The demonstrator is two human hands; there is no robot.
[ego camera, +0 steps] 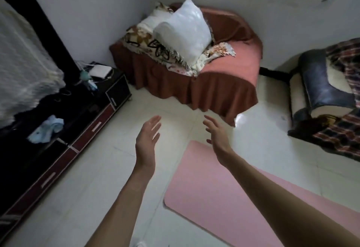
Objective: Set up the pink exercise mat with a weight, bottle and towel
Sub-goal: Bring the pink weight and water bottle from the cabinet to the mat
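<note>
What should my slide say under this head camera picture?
Two empty hands, left hand and right hand, above a pink mat.

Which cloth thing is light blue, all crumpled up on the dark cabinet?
The small light blue cloth, lying bunched on the dark cabinet at left. The other fabrics differ: the white pillow and floral blanket rest on the red-covered chair.

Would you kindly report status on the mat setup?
Left hand and right hand open, empty. Pink mat flat on floor, bare. No weight or bottle seen.
</note>
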